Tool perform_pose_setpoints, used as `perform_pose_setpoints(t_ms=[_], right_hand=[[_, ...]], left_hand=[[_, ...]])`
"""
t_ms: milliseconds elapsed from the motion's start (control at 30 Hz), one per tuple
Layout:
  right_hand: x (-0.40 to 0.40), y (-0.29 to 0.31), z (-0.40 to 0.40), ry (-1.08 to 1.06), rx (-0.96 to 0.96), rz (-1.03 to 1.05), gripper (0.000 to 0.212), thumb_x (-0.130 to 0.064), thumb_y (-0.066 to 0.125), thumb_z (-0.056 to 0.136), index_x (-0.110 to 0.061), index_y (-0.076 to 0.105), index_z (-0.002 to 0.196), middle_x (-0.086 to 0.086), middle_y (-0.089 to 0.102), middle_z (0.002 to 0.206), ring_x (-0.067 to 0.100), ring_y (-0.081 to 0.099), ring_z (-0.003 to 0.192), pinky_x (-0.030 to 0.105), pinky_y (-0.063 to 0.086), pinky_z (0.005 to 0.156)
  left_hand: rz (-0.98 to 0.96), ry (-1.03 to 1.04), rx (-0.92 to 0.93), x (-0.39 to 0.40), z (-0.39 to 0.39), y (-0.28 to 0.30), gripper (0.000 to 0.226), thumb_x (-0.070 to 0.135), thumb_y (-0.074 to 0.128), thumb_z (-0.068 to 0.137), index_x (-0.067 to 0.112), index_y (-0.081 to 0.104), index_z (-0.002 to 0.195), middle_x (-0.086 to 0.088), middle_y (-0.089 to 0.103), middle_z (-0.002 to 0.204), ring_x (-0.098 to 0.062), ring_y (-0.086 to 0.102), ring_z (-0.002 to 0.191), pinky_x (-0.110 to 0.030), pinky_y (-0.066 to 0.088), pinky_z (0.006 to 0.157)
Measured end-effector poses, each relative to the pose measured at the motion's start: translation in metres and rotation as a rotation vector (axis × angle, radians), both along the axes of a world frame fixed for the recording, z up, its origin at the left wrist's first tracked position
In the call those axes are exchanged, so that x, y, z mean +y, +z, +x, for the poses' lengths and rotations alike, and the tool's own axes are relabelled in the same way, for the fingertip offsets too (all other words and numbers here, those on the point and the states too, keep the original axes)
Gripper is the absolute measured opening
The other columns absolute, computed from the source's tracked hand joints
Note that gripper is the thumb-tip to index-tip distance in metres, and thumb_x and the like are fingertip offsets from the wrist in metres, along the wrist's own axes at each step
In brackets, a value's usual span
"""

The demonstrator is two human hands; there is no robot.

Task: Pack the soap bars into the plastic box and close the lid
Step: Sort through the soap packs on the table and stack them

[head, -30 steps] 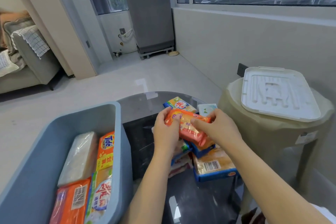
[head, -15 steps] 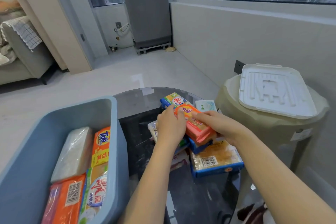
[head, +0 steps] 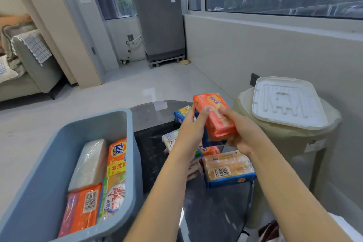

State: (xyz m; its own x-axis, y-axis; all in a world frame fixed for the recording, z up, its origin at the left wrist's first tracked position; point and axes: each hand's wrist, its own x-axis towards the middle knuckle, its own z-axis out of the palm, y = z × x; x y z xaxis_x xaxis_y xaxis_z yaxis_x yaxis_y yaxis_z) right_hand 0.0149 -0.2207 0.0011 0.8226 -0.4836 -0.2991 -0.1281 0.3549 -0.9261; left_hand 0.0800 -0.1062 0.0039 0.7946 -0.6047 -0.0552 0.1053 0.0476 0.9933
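Both hands hold an orange-red soap pack (head: 215, 116) lifted above the pile on the dark glass table (head: 155, 116). My left hand (head: 191, 127) grips its left edge, my right hand (head: 242, 133) holds it from the right and below. Under them lie more soap bars, among them a yellow bar in a blue wrapper (head: 227, 169) with a barcode and a white pack (head: 170, 140). The open grey-blue plastic box (head: 59, 153) stands at the left, with several soap bars inside, including an orange Tide bar (head: 116, 156). The white lid (head: 284, 102) rests on a beige stool.
The beige stool (head: 284, 143) stands close to the right of the table, against a low wall under a window. A grey washing machine (head: 160, 21) stands at the far end of the floor. A sofa (head: 21, 68) is at the far left.
The orange-red soap pack has been lifted off the pile by both hands and tilted upward. The view has shifted slightly.
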Motion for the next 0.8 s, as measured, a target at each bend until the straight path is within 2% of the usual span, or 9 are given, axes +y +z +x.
perform_pose_setpoints(t_ms=[167, 233, 300, 367, 467, 533, 633, 700, 800], right_hand=[[0.025, 0.026, -0.017, 0.006, -0.076, 0.019, 0.045, -0.041, 0.063, 0.082, -0.011, 0.059, 0.116, 0.010, 0.071, 0.104, 0.027, 0.067, 0.096, 0.045, 0.050, 0.092], [0.037, 0.037, -0.022, 0.024, -0.083, -0.006, 0.046, -0.040, 0.062, 0.083, -0.012, 0.056, 0.119, 0.010, 0.070, 0.105, 0.026, 0.067, 0.094, 0.039, 0.054, 0.082], [0.050, 0.046, -0.027, 0.057, -0.094, -0.035, 0.045, -0.040, 0.060, 0.084, -0.014, 0.054, 0.120, 0.008, 0.069, 0.105, 0.023, 0.066, 0.091, 0.031, 0.051, 0.067], [0.063, 0.054, -0.029, 0.089, -0.109, -0.075, 0.044, -0.042, 0.058, 0.085, -0.016, 0.054, 0.120, 0.007, 0.069, 0.106, 0.023, 0.066, 0.093, 0.029, 0.050, 0.066], [0.084, 0.064, -0.024, 0.153, -0.159, -0.139, 0.039, -0.044, 0.055, 0.086, -0.019, 0.058, 0.116, 0.006, 0.072, 0.102, 0.022, 0.069, 0.092, 0.031, 0.054, 0.071], [0.100, 0.071, -0.018, 0.184, -0.173, -0.184, 0.037, -0.046, 0.052, 0.087, -0.020, 0.060, 0.113, 0.005, 0.073, 0.099, 0.020, 0.070, 0.087, 0.025, 0.054, 0.061], [0.125, 0.078, -0.003, 0.243, -0.159, -0.239, 0.036, -0.048, 0.048, 0.089, -0.022, 0.058, 0.112, 0.004, 0.072, 0.097, 0.016, 0.069, 0.080, 0.015, 0.045, 0.043], [0.141, 0.079, 0.007, 0.281, -0.158, -0.255, 0.034, -0.049, 0.047, 0.089, -0.023, 0.058, 0.108, 0.002, 0.072, 0.091, 0.013, 0.069, 0.076, 0.017, 0.045, 0.044], [0.163, 0.079, 0.025, 0.359, -0.115, -0.312, 0.039, -0.052, 0.043, 0.089, -0.024, 0.055, 0.114, 0.001, 0.070, 0.095, 0.015, 0.067, 0.082, 0.019, 0.044, 0.049]], left_hand=[[0.024, 0.050, -0.078, 0.014, -0.018, 0.023, 0.048, 0.051, 0.040, 0.093, 0.037, 0.035, 0.139, 0.001, 0.063, 0.119, -0.015, 0.067, 0.097, -0.019, 0.057, 0.061], [0.031, 0.069, -0.109, 0.024, -0.023, 0.030, 0.049, 0.050, 0.035, 0.095, 0.035, 0.032, 0.141, 0.004, 0.064, 0.112, -0.012, 0.066, 0.093, -0.015, 0.053, 0.056], [0.025, 0.071, -0.112, 0.036, -0.027, 0.037, 0.049, 0.050, 0.032, 0.096, 0.032, 0.032, 0.142, 0.000, 0.063, 0.118, -0.013, 0.066, 0.095, -0.017, 0.053, 0.059], [0.018, 0.072, -0.137, 0.051, -0.032, 0.047, 0.052, 0.051, 0.036, 0.094, 0.031, 0.031, 0.142, -0.002, 0.061, 0.123, -0.013, 0.066, 0.094, -0.018, 0.054, 0.059], [-0.011, 0.107, -0.177, 0.079, -0.036, 0.063, 0.048, 0.044, 0.050, 0.091, 0.031, 0.039, 0.136, -0.004, 0.064, 0.119, -0.019, 0.069, 0.093, -0.029, 0.059, 0.069], [-0.058, 0.118, -0.146, 0.103, -0.032, 0.074, 0.031, 0.038, 0.053, 0.091, 0.033, 0.052, 0.121, -0.001, 0.072, 0.105, -0.017, 0.072, 0.085, -0.027, 0.058, 0.064], [-0.035, 0.124, -0.126, 0.137, -0.022, 0.083, 0.012, 0.040, 0.054, 0.089, 0.039, 0.057, 0.101, 0.011, 0.075, 0.088, -0.008, 0.073, 0.074, -0.020, 0.056, 0.054], [-0.014, 0.160, -0.098, 0.158, -0.016, 0.087, 0.013, 0.040, 0.056, 0.088, 0.038, 0.058, 0.101, 0.007, 0.076, 0.090, -0.013, 0.073, 0.078, -0.026, 0.059, 0.058], [0.003, 0.224, -0.057, 0.182, -0.004, 0.086, 0.028, 0.036, 0.060, 0.087, 0.031, 0.057, 0.115, 0.000, 0.075, 0.099, -0.019, 0.074, 0.081, -0.034, 0.061, 0.062]])
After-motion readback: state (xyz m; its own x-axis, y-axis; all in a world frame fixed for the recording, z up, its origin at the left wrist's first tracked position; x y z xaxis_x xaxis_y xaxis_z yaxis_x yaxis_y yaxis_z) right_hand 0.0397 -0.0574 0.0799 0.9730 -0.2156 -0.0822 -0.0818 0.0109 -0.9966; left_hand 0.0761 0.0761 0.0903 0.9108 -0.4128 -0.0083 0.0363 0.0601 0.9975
